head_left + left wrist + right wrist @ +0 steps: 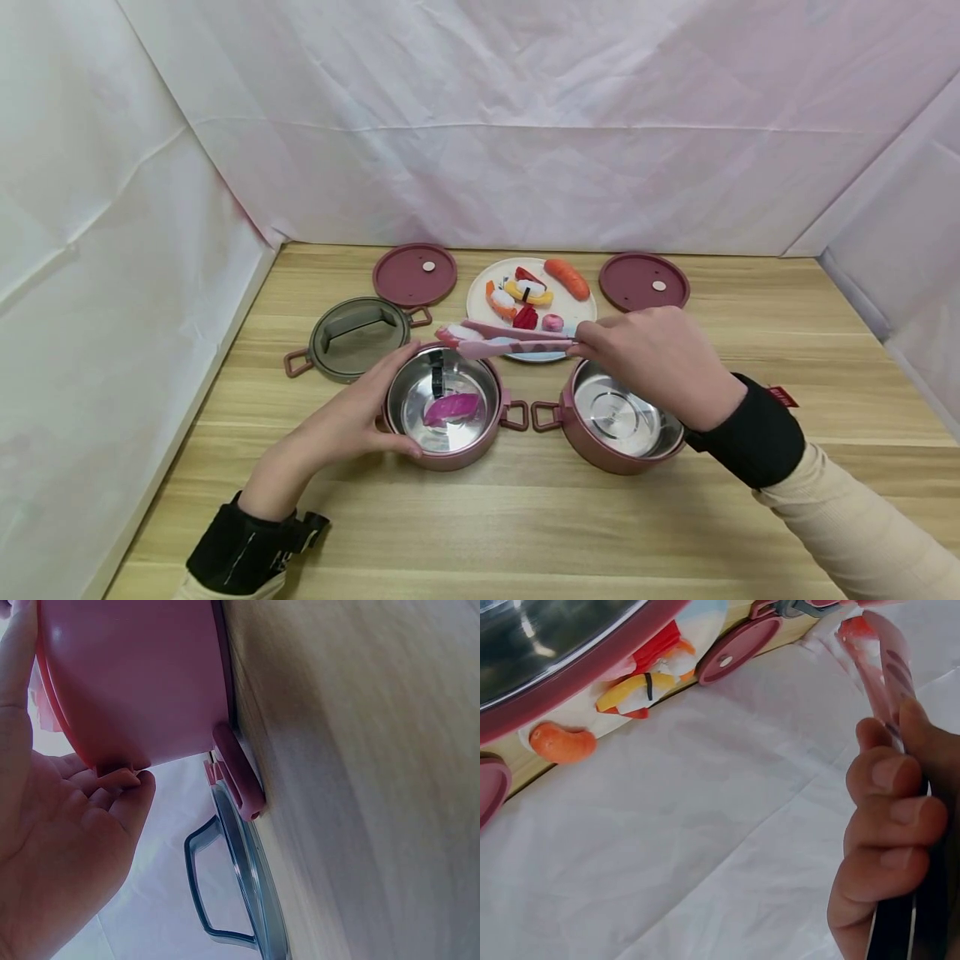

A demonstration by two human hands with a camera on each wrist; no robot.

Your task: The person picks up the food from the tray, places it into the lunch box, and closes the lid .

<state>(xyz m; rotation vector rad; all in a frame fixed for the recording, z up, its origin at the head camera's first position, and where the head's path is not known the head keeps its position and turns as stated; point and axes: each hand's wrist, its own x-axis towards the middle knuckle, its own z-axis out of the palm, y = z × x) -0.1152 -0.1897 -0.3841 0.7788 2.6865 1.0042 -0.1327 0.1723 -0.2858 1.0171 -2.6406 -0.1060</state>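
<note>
Nearest, wooden tabletop (487, 542) spreads between the wrists, then the left hand (360, 412) grips the left pot (450, 461), containing a magenta piece (452, 408) and a dark piece (437, 379), while the right hand (667, 354), above the right pot (615, 462), holds tongs (495, 348) pinching a red-and-white piece (454, 335) over the left pot's far rim, before a food-laden plate (577, 311) beyond both hands.

passage: table (525, 533), before left pot (450, 461) and right pot (611, 458). obstacles: handles (526, 416), nearly meeting between them; tongs (517, 347), above left pot's far rim; right hand (660, 354), over right pot; left hand (360, 417), at left pot's side.
</note>
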